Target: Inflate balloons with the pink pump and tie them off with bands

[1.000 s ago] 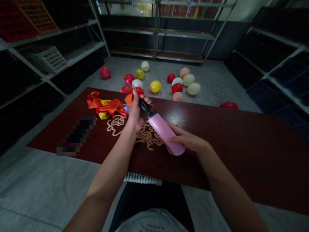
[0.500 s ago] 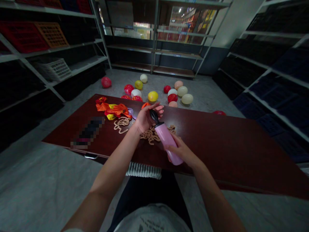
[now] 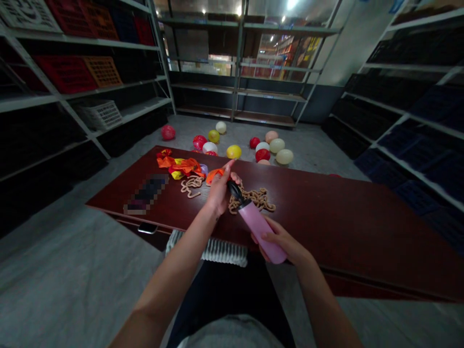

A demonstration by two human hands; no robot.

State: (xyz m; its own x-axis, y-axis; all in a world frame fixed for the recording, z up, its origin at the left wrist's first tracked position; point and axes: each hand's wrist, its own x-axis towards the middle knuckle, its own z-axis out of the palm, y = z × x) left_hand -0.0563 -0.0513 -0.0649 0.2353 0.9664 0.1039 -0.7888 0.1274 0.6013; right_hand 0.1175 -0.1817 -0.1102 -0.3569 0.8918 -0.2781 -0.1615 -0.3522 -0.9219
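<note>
A pink balloon pump (image 3: 258, 223) with a black looped handle (image 3: 235, 190) slants over the near edge of the table. My right hand (image 3: 277, 240) is wrapped around the lower part of its pink body. At the upper end, my left hand (image 3: 220, 190) is on the black handle, its fingers partly curled by the loop and one digit pointing up. Just behind the left hand shows an orange balloon (image 3: 213, 176), uninflated and partly hidden. Tan twisted strands (image 3: 259, 197) lie in a heap behind the pump, and a smaller bunch (image 3: 192, 184) lies left of my hand.
The dark red table (image 3: 326, 217) carries a pile of limp orange, yellow and red balloons (image 3: 181, 166) and a blurred dark object (image 3: 148, 192). Inflated balloons (image 3: 234, 152) rest on the floor beyond. Shelves with crates (image 3: 103, 70) line the sides.
The pump and both hands have moved slightly right and down in the picture, as the view tilted up. My left hand has turned, its fingers less spread. More of the orange balloon shows.
</note>
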